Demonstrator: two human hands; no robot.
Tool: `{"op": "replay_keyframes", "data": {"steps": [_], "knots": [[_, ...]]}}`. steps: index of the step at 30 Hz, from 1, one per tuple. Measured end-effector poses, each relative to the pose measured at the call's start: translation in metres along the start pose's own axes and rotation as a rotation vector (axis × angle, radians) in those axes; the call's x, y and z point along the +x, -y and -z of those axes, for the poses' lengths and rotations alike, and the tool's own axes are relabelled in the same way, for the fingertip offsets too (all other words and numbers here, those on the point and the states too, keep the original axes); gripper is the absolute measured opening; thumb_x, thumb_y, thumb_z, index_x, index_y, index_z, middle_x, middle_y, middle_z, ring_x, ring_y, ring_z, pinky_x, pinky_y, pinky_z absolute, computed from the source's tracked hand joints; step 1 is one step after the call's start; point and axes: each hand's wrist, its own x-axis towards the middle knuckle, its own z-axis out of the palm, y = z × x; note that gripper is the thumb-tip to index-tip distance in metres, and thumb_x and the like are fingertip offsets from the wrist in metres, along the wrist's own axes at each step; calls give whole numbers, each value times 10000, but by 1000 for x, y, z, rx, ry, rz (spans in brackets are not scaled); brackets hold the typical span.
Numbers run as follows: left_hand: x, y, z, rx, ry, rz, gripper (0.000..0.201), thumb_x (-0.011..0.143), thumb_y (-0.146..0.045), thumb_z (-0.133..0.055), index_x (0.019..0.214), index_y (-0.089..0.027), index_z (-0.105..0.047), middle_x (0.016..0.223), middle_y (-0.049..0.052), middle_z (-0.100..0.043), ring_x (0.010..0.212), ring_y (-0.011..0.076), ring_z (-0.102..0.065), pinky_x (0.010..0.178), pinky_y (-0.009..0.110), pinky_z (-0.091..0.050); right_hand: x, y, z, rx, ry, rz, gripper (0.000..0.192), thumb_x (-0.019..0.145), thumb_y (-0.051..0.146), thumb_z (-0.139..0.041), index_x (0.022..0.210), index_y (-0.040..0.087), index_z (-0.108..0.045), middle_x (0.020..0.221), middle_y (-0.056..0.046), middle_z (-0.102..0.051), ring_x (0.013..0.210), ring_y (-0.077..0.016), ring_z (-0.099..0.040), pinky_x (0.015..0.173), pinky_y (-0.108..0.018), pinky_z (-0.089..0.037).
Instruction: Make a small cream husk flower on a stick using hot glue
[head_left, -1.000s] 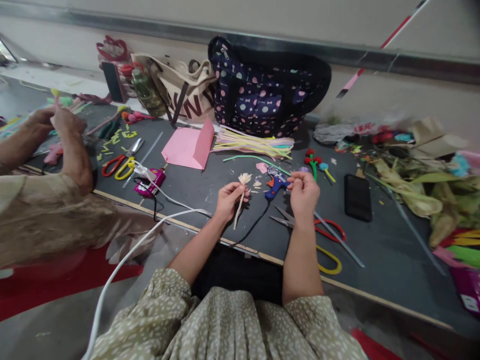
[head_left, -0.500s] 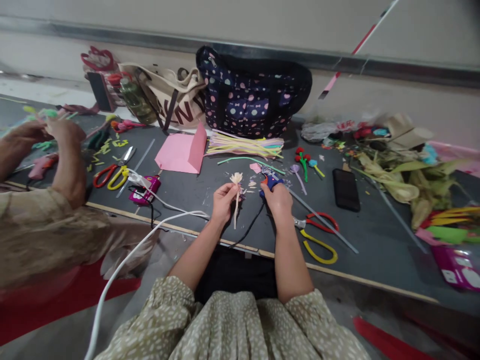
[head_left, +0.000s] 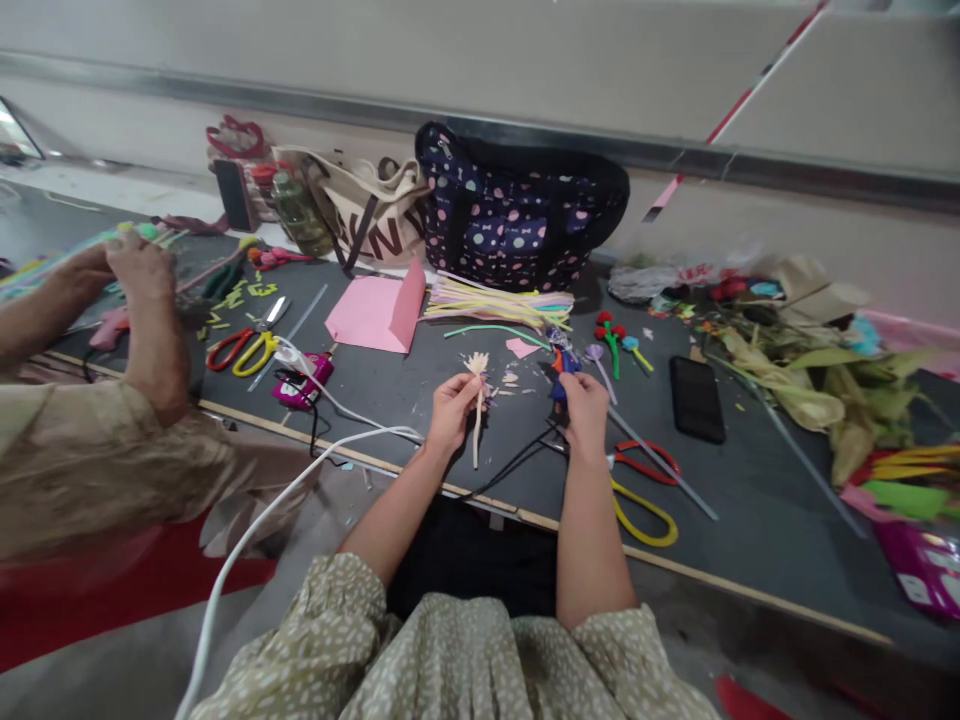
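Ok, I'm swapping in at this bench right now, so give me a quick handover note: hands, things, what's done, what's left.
Left hand: shut on the cream paper flower, fringed head up.
Right hand: shut on the blue glue gun, raised off the table, black cord trailing to the edge.
Nearby: red and yellow scissors right of that hand; pipe cleaners behind.
Done: flower head sits on its stem.
Left: gun nozzle and flower are apart; no gluing visible yet.

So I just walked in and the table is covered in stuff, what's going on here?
A person seated at the dark table holds a small cream paper flower on a stick in the left hand, while the right hand grips a blue glue gun beside it. Scissors lie to the right. At the far left, a co-worker's hands handle colourful pipe cleaners.
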Motion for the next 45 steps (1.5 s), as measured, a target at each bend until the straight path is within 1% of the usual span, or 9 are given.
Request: {"op": "replay_keyframes", "data": {"steps": [6,10,14,20,26,31,34,41,45], "knots": [[3,4,3,-22,5,14,333,647,-377,-855,834,-136,-722,668,-1,-675,517,63,-584,505,179,-512,-4,8,8,395,96,-35,247,647,431,-590,736,214,-512,551,87,-430,482,-82,-463,464,-210,-455],[4,5,3,-5,-21,19,350,653,-395,-845,847,-131,-720,669,6,-682,512,66,-582,500,182,-498,-14,12,9,639,164,40,290,603,291,-692,853,203,-577,728,50,-597,522,-69,-488,406,-170,-369],[5,4,2,-9,-41,27,373,628,-403,-859,834,-126,-718,668,13,-685,516,74,-588,502,188,-492,-27,13,7,527,285,261,321,699,304,-705,990,199,-620,945,-17,-701,493,-49,-458,406,-187,-343],[5,3,1,-25,-56,34,380,614,-387,-867,843,-119,-724,678,18,-689,539,84,-603,509,192,-496,-43,12,5,360,335,391,213,786,377,-671,872,184,-693,721,-11,-688,520,-98,-528,498,-241,-441],[4,2,0,-27,-57,39,373,619,-380,-867,841,-115,-727,669,18,-687,525,78,-594,503,187,-493,-45,3,4,0,246,475,268,774,437,-674,850,180,-691,608,-16,-677,549,-195,-645,685,-375,-558],[3,1,-1,-51,-78,27,392,596,-387,-881,836,-118,-728,654,12,-679,516,79,-595,488,184,-495,-43,-1,2,-181,172,617,387,832,468,-590,1086,184,-656,932,-108,-738,767,-248,-702,794,-413,-566],[3,0,-2,-56,-86,24,397,591,-389,-886,840,-120,-733,647,10,-677,503,76,-590,479,180,-493,-45,3,3,-183,237,694,291,842,443,-600,1005,209,-655,955,-94,-719,853,-241,-694,817,-383,-557],[5,4,0,-45,-84,26,396,601,-405,-878,840,-125,-732,652,9,-684,497,74,-586,499,188,-497,-49,4,-1,-230,469,620,283,839,501,-602,893,233,-678,834,-55,-730,772,-226,-687,764,-353,-558],[6,6,2,-58,-70,6,366,618,-394,-873,816,-125,-725,653,0,-676,509,68,-584,512,183,-502,-49,5,-4,-295,486,609,331,839,529,-589,933,234,-704,861,-71,-745,788,-243,-696,779,-359,-557]]}}
